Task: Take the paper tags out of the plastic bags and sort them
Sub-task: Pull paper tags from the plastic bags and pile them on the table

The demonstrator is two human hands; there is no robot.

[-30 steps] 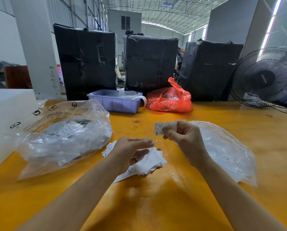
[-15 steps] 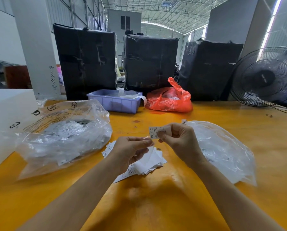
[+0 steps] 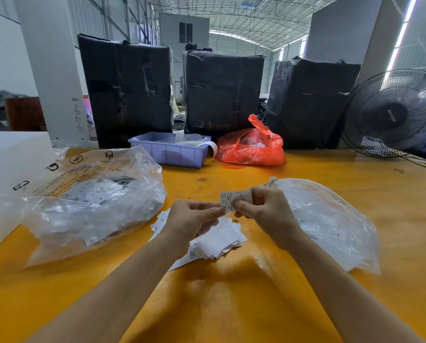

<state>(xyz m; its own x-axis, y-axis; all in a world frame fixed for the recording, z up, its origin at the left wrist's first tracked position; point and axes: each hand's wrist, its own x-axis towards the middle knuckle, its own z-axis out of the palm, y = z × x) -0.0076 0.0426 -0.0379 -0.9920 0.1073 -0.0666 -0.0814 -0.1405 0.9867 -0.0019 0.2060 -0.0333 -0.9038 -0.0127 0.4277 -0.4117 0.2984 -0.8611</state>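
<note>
My right hand (image 3: 264,209) pinches a small white paper tag (image 3: 228,199) above the yellow table. My left hand (image 3: 192,219) is just left of it, its fingertips at the tag's left edge, thumb and fingers curled toward it. Below both hands lies a loose pile of white tags (image 3: 219,240). A big clear plastic bag (image 3: 90,201) full of tags sits at the left. A flatter clear plastic bag (image 3: 330,224) lies at the right, behind my right wrist.
On the yellow table (image 3: 231,293) a lilac plastic tray (image 3: 170,152) and a red plastic bag (image 3: 251,147) stand at the back. Three black wrapped bales (image 3: 222,90) rise behind them. A black fan (image 3: 392,115) is at the far right, a white box (image 3: 6,169) at the left.
My right hand has brought the tag down and left until it meets my left hand's fingertips. The left hand has risen slightly from the tag pile.
</note>
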